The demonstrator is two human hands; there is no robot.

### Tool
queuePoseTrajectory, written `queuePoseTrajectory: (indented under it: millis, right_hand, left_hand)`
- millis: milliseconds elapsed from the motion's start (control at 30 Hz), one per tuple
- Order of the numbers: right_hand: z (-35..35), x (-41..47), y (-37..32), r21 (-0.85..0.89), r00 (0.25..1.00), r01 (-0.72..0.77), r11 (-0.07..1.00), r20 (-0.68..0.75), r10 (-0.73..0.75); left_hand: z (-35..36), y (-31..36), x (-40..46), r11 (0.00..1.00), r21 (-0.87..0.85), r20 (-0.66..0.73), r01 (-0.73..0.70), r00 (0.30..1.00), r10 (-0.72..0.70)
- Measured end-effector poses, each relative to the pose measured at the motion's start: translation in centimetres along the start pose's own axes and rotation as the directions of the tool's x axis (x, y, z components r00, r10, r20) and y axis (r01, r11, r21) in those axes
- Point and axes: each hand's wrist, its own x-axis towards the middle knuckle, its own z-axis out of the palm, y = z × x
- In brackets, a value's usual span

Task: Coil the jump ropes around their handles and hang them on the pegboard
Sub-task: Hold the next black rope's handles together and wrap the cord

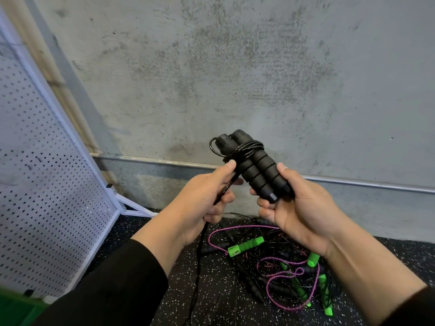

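Right hand (299, 208) grips paired handles (257, 168) to anchor wraps | left hand (207, 196) pinches cord (226, 187), tensioning next turn | pegboard (47, 184) nearby

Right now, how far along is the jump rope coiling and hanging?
Early. Done: a few black cord turns around the paired black handles. In hand: right hand grips the handles, left hand feeds cord. Left: the trailing cord, the tangled pile on the floor, and hanging on the pegboard.
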Motion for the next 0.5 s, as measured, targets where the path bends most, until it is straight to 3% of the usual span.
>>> queuePoseTrajectory:
  millis: [100, 233, 367, 500]
  right_hand:
    - [0.0, 0.0, 0.3, -0.078, 0.998, 0.045, 0.996, -0.048, -0.049]
    - [0.3, -0.1, 0.7, -0.400, 0.970, 0.133, 0.907, -0.135, -0.202]
    - [0.1, -0.1, 0.5, -0.762, 0.937, 0.144, 0.632, -0.102, -0.335]
    - [0.7, -0.1, 1.2, -0.902, 0.929, 0.179, 0.392, 0.023, -0.370]
  left_hand:
    - [0.3, -0.4, 0.1, 1.000, -0.005, 0.010, 0.007, 1.000, -0.007]
    - [0.4, -0.3, -0.2, 0.997, -0.033, 0.055, 0.072, 0.996, -0.070]
    - [0.6, -0.3, -0.2, 0.989, -0.113, 0.052, 0.097, 0.994, -0.091]
    - [1.0, -0.5, -0.2, 0.981, -0.165, 0.026, 0.105, 0.994, -0.102]
